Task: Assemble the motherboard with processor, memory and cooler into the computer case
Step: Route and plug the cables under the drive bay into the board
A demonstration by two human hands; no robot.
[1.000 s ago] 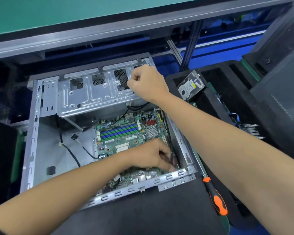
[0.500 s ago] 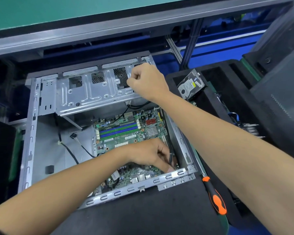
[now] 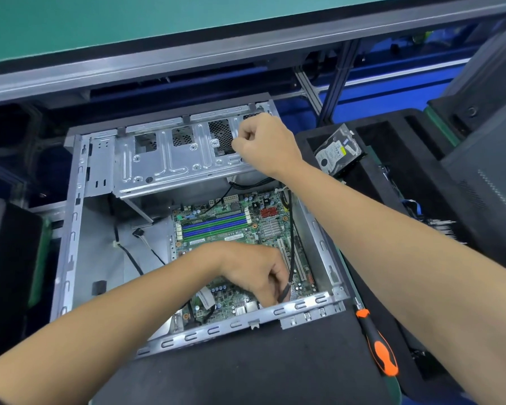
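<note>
The case [image 3: 70, 229] is holding the green board [image 3: 231, 229]; left hand [image 3: 254, 273] fingers are pinching a black cable [image 3: 289, 258], right hand [image 3: 266, 141] is gripping the drive cage [image 3: 173, 165].

— What sort of place is this?
— An electronics assembly workshop. An open computer case [image 3: 187, 217] lies on a black mat [image 3: 246, 372].
— What else shows it?
— Behind the case runs a desk [image 3: 129, 27] with a green top and aluminium frame. Right of the case, a black foam tray [image 3: 392, 159] holds a hard drive [image 3: 338, 150], and a screwdriver [image 3: 377, 343] lies just beside the case.
</note>
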